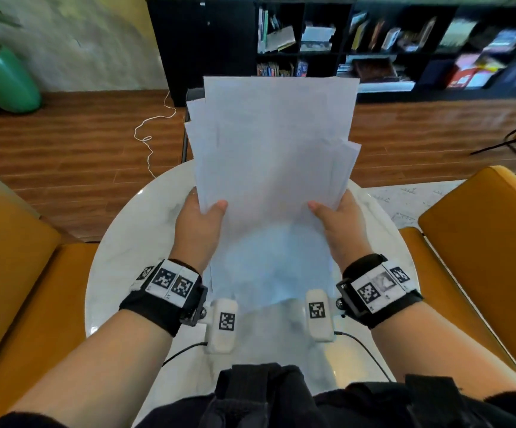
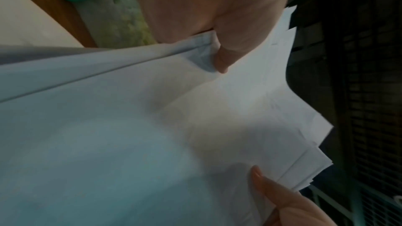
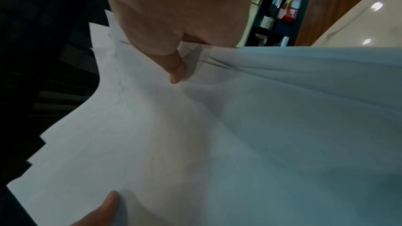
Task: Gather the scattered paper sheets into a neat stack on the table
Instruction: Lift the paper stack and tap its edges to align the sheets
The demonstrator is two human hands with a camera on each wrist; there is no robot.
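Head view, both hands (image 1: 199, 223) (image 1: 340, 222) gripping paper sheets (image 1: 273, 156)

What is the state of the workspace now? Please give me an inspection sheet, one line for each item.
Surface: round white table, glossy.
Job's things: paper sheets held up on edge over the table, edges uneven, not yet stacked flat.
Clutter: one printed sheet lies at the right, past the table's edge.
Grippers: left hand and right hand each grip a side of the sheets, thumbs in front.
Cables: thin black leads from the wrist cameras; white cord on the floor.
Surroundings: black bookshelf, orange chairs, green pot.
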